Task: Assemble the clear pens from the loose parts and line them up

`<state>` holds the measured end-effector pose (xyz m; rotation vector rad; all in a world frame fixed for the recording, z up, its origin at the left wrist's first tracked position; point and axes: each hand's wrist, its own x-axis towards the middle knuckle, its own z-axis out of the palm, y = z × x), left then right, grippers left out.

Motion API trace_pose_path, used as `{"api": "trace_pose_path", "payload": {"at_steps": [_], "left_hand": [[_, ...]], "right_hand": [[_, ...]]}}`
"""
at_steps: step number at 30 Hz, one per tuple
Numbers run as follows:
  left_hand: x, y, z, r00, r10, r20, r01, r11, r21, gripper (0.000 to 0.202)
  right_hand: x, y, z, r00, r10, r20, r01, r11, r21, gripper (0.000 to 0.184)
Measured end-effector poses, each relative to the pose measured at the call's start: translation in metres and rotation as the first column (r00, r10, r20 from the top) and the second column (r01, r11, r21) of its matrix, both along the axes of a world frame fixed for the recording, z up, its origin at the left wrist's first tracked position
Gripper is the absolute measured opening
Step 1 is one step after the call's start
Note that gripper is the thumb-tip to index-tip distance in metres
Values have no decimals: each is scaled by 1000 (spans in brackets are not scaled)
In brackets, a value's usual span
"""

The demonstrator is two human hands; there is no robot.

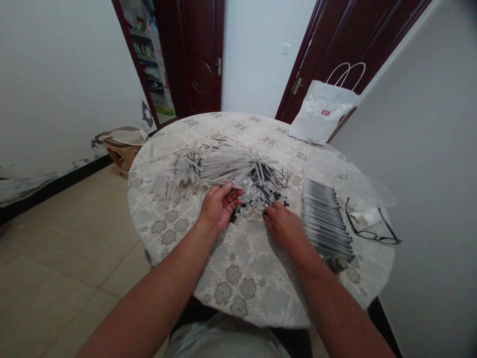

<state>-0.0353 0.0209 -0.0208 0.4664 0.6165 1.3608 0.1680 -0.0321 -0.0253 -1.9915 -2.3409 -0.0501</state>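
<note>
A heap of loose pen parts (219, 171), white barrels and black refills and caps, lies in the middle of a round table (238, 278) covered with a flowered cloth. My left hand (218, 206) curls its fingers round a white pen barrel at the heap's near edge. My right hand (281, 223) rests palm down beside it, fingertips pinched among the small black pieces; what they hold is too small to name. A neat row of assembled pens (326, 219) lies just right of my right hand.
Black-framed glasses (372, 228) and a clear plastic bag (367, 191) sit at the table's right edge. A white paper bag (322, 112) leans at the back right against the wall. A basket (122, 146) stands on the tiled floor left.
</note>
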Motion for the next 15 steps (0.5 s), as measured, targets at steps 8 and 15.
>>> {"api": "trace_pose_path", "payload": {"at_steps": [8, 15], "left_hand": [[5, -8, 3, 989, -132, -59, 134, 991, 25, 27], [11, -12, -4, 945, -307, -118, 315, 947, 66, 26]], "right_hand": [[0, 4, -6, 712, 93, -696, 73, 976, 205, 23], [-10, 5, -12, 167, 48, -985, 60, 997, 58, 30]]}}
